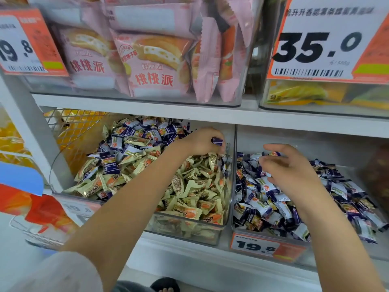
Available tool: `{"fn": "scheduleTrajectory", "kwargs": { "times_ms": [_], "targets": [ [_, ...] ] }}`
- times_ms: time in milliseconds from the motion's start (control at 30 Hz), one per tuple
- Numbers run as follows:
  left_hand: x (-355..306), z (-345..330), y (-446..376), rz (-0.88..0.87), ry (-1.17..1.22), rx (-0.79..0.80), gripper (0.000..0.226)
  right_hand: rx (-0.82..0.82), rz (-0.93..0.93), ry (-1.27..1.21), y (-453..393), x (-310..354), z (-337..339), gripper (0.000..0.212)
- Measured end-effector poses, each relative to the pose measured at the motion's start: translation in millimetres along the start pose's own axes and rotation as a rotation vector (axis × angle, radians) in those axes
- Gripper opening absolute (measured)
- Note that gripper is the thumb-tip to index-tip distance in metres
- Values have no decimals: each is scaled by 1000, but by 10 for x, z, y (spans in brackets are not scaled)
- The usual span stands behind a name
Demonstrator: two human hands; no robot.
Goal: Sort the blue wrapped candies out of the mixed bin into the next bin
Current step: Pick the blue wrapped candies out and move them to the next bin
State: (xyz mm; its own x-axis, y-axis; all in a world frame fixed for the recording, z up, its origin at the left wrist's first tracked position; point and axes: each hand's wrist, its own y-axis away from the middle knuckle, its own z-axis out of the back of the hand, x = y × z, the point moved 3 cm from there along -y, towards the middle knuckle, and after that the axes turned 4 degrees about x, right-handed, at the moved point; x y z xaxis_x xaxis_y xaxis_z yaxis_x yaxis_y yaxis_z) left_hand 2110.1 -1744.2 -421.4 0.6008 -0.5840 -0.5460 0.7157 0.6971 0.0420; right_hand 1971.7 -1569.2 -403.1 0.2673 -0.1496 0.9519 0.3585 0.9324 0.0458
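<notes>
Closest to us, our left hand (202, 142) reaches deep into the mixed bin (185, 226), pinching one blue wrapped candy (217, 141); its fingertips are buried in cream wrappers. Our right hand (288, 169) hovers loosely spread over the next bin (237, 226), already full of blue ones. That bin's far right side is cut off.

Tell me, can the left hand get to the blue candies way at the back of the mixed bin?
Probably yes. The left hand is already inside the mixed bin, pinching one blue candy. The back blue candies lie uncovered on top, though the shelf hangs low above.
</notes>
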Motion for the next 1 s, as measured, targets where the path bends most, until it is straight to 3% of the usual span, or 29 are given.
{"fn": "scheduleTrajectory", "kwargs": {
  "times_ms": [100, 267, 433, 567, 700, 800, 1000],
  "targets": [
    [-66, 63, 406, -23, 301, -195, 13, 12, 10, -29, 30, 38, -38, 25],
    [-253, 9, 937, -53, 455, -338, 10, -10, 185, -57, 135, 223, -155, 20],
    [-507, -102, 1220, -124, 381, -406, 14, 85, 407, -43, 289, 361, -436, 29],
    [-556, -118, 1293, -159, 289, -386, 34, 79, 509, 314, 295, 337, -600, 41],
    [-537, -120, 1293, -173, 221, -401, 37, 84, 530, 498, 270, 301, -633, 48],
    [-504, -106, 1290, -134, 304, -428, 44, 72, 545, 569, 264, 312, -652, 45],
    [-517, -82, 1328, -135, 346, -427, 48, 69, 554, 569, 265, 333, -656, 34]
  ]
}}
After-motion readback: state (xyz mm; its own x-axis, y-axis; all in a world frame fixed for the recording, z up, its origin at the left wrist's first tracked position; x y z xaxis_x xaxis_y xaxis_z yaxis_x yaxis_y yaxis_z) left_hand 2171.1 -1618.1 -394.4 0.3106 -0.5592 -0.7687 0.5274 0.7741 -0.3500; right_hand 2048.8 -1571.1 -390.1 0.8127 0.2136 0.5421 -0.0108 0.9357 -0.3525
